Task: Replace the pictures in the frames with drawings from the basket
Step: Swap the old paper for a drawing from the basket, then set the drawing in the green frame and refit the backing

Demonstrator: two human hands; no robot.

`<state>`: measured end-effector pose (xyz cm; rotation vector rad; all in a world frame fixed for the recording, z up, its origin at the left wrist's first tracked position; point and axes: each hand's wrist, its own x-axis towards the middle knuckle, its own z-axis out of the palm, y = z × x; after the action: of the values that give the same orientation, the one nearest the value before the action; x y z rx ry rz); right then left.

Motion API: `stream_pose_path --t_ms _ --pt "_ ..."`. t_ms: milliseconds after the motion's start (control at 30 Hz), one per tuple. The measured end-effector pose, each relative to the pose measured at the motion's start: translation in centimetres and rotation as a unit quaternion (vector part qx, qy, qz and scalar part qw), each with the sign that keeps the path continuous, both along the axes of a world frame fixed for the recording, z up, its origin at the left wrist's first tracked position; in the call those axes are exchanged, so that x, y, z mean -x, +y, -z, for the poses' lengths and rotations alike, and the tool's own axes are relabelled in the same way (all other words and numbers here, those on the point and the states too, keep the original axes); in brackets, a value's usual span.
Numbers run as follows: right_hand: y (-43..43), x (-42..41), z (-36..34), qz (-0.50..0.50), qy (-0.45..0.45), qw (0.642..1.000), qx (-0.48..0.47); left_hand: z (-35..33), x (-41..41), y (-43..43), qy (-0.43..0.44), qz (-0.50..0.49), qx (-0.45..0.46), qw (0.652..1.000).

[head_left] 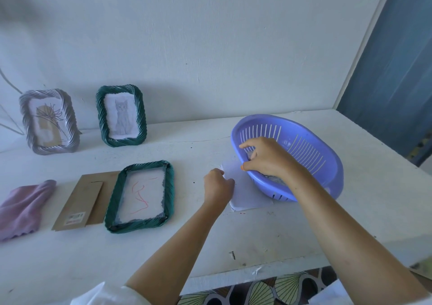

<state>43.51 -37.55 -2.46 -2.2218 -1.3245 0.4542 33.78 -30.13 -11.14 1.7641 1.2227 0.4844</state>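
A purple plastic basket (311, 146) is tipped up on the white table, its near rim lifted. My right hand (266, 157) grips that rim, thumb outside and fingers inside. A white sheet of paper (245, 195) lies under the raised edge, and my left hand (218, 185) holds its left edge with curled fingers. A green frame (140, 196) lies face down with its back off and a paper with red scribbles in it. Its brown backing board (86, 202) lies beside it. A second green frame (121, 115) with a cat drawing and a silver frame (50, 121) with a plant picture stand against the wall.
A pink cloth (23, 207) lies at the table's left edge. The wall runs close behind the standing frames. The table's front edge (233, 279) is near my body, with patterned fabric below. A blue door stands at the far right.
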Motion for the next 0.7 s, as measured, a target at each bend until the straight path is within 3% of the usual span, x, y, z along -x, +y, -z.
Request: stream_pose_path --t_ms 67,133,233,333,500,700 --pt "0.0 -0.2 -0.1 0.002 0.003 1.000 0.011 -0.6 0.1 -0.3 0.048 -0.006 -0.082 0.995" --pt "0.0 -0.6 -0.1 0.007 0.041 0.999 0.020 -2.1 0.1 -0.4 0.008 -0.024 -0.136 0.990" --pt "-0.1 -1.9 -0.1 0.037 0.088 0.995 0.007 -4.7 -0.4 0.3 -0.089 0.048 -0.133 0.986" --pt "-0.3 -4.2 -0.1 0.125 0.026 0.992 0.018 -6.0 -1.0 1.4 -0.029 0.133 -0.097 0.986" --pt "-0.3 -5.1 0.3 0.171 -0.046 0.950 0.257 -6.0 -1.3 1.9 -0.004 0.159 -0.060 0.985" --pt "-0.9 -4.7 0.8 0.141 -0.042 0.926 0.348 -6.1 -1.4 1.9 0.002 0.163 -0.073 0.984"
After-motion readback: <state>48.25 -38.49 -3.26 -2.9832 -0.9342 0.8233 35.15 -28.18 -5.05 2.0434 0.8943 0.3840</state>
